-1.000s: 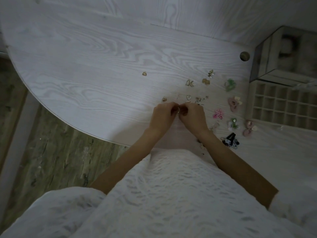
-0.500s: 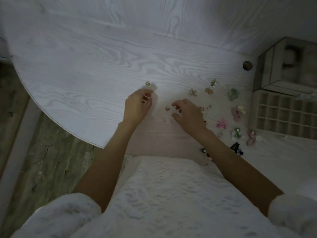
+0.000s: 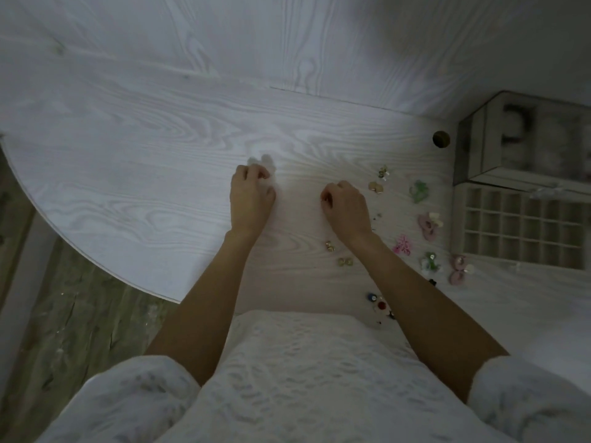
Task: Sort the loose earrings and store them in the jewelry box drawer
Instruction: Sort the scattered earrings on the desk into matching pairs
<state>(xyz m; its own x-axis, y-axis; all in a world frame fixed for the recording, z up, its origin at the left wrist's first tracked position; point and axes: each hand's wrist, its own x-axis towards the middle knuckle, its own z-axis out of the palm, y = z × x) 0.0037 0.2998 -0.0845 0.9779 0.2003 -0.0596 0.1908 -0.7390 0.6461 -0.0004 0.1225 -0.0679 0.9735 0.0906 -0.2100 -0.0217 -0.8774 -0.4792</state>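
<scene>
Mid-sort, a person's left hand [image 3: 251, 195] and right hand [image 3: 345, 204] curl fingers, contents unseen, on the table [image 3: 144, 148]; pairing earrings [image 3: 345, 261] toward the right-edge drawer [image 3: 518, 228] seemingly comes next.

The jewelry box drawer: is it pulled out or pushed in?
Pulled out. The drawer lies on the table in front of the jewelry box, its grid of compartments exposed.

Two hands, the left hand [image 3: 251, 199] and right hand [image 3: 347, 207], rest on one white table [image 3: 128, 155]. One jewelry box [image 3: 524, 145] stands far right, with one gridded drawer [image 3: 518, 227] open. About a dozen loose earrings [image 3: 419, 190] lie scattered; an exact count is unclear.
</scene>
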